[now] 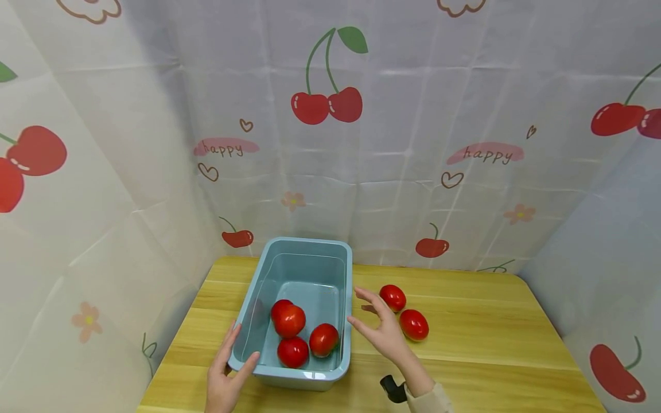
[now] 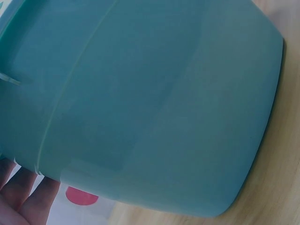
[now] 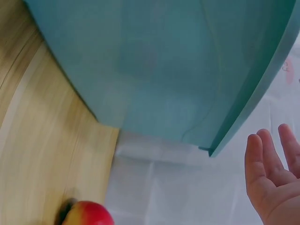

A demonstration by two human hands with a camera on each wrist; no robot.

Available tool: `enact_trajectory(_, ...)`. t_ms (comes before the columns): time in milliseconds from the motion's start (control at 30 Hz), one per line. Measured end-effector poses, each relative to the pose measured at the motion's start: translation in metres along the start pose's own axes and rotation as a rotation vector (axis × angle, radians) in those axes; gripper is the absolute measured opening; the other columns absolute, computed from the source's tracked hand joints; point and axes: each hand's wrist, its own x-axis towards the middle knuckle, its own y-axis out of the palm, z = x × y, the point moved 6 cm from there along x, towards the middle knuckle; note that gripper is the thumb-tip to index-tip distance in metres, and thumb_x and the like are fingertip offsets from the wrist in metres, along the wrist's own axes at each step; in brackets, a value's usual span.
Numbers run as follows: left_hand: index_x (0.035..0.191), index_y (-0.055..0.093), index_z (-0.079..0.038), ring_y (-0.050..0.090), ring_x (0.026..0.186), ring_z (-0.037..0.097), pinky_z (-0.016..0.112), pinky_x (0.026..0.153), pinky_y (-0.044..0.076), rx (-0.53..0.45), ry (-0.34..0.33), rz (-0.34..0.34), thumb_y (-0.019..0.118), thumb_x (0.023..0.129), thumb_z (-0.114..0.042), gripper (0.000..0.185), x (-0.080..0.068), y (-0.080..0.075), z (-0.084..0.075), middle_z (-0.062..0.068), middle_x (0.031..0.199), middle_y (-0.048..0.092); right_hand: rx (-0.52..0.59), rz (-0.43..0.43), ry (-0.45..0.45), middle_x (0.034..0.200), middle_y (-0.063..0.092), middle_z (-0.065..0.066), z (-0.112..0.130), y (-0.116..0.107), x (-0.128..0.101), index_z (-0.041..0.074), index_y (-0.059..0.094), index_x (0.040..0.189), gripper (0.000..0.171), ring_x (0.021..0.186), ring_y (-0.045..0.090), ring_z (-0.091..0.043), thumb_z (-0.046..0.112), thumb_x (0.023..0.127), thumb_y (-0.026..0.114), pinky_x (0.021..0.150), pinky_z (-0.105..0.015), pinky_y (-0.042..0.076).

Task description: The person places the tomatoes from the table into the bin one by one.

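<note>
In the head view, a light blue plastic bin (image 1: pixel 349 344) stands on the wooden table with several glossy red, round fruits (image 1: pixel 293 352) at its near end. My left hand (image 1: pixel 223 376) grips the bin's near left corner, thumb at the front rim and fingers along the left side. The left wrist view shows its fingers (image 2: pixel 40 199) against the bin's wall (image 2: pixel 140 103). Beside the right rim is my right hand (image 1: pixel 384 332), fingers spread and holding nothing. Two more red fruits, one farther back (image 1: pixel 392 297) and one nearer (image 1: pixel 414 325), lie just right of that hand.
The wooden table (image 1: pixel 490 344) extends to the right of the fruits. Behind it and at both sides hang white curtains (image 1: pixel 392 201) printed with cherries, hearts and flowers. The bin's far end is close to the back curtain. A black band (image 1: pixel 393 390) is at my right wrist.
</note>
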Motion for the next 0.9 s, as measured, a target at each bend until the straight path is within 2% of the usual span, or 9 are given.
enact_trajectory(133, 0.137, 0.050, -0.024, 0.042, 0.124, 0.016, 0.008, 0.081, 0.040, -0.009, 0.011, 0.000, 0.078, 0.078, -0.021, 0.066, 0.000, 0.000, 0.000, -0.003, 0.147, 0.036, -0.013, -0.002, 0.005, 0.130, 0.052, -0.021, -0.004, -0.006, -0.002, 0.002, 0.051, 0.130, 0.052, 0.115, 0.049, -0.040, 0.001, 0.082, 0.070, 0.089, -0.052, 0.044)
enact_trajectory(233, 0.138, 0.049, -0.024, 0.042, 0.124, 0.022, 0.008, 0.081, 0.040, -0.001, 0.003, 0.003, 0.078, 0.078, -0.023, 0.066, 0.001, 0.000, 0.001, -0.003, 0.147, 0.036, -0.039, 0.000, -0.006, 0.130, 0.052, -0.022, -0.008, -0.008, -0.004, 0.000, 0.052, 0.129, 0.050, 0.114, 0.051, -0.037, 0.002, 0.082, 0.070, 0.089, -0.051, 0.045)
enact_trajectory(600, 0.138, 0.049, -0.026, 0.043, 0.123, 0.019, 0.008, 0.081, 0.040, 0.012, -0.003, 0.002, 0.078, 0.078, -0.024, 0.066, 0.001, 0.000, 0.002, -0.007, 0.147, 0.036, -0.068, -0.023, 0.019, 0.128, 0.054, -0.020, -0.021, -0.017, -0.012, 0.000, 0.054, 0.127, 0.049, 0.115, 0.051, -0.035, 0.001, 0.081, 0.071, 0.090, -0.050, 0.044)
enact_trajectory(833, 0.138, 0.048, -0.026, 0.043, 0.123, 0.021, 0.008, 0.081, 0.040, 0.018, -0.010, 0.003, 0.077, 0.079, -0.025, 0.066, 0.002, 0.000, 0.003, -0.005, 0.147, 0.036, -0.097, -0.025, 0.019, 0.128, 0.054, -0.021, -0.031, -0.025, -0.014, -0.002, 0.054, 0.126, 0.048, 0.114, 0.052, -0.035, 0.000, 0.081, 0.070, 0.090, -0.052, 0.042)
enact_trajectory(900, 0.138, 0.048, -0.025, 0.043, 0.124, 0.021, 0.008, 0.080, 0.040, 0.019, -0.011, 0.005, 0.077, 0.079, -0.025, 0.066, 0.002, 0.000, 0.003, -0.004, 0.147, 0.036, -0.108, -0.027, 0.023, 0.127, 0.055, -0.020, -0.035, -0.029, -0.016, -0.002, 0.054, 0.126, 0.048, 0.113, 0.052, -0.036, 0.001, 0.082, 0.070, 0.091, -0.050, 0.043)
